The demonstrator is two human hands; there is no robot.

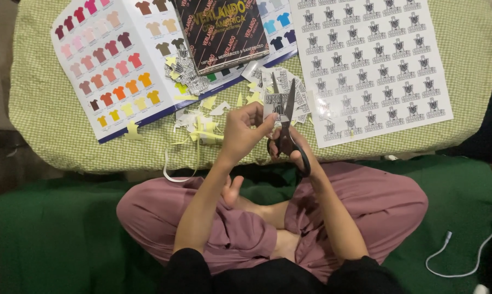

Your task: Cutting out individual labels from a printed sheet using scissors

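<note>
dark box (pixel 222 30) rests on a shirt colour chart (pixel 107 60); white sticker sheet (pixel 374 65) lies right. left hand (pixel 240 133) fingers pinch a small grey sticker (pixel 275 104) above the cushion's edge; right hand (pixel 289 144) fingers grip open black scissors (pixel 286 117).

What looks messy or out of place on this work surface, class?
Pale yellow paper offcuts lie scattered on the green checked cloth, and one long strip dangles over its front edge, beside the left hand.
</note>
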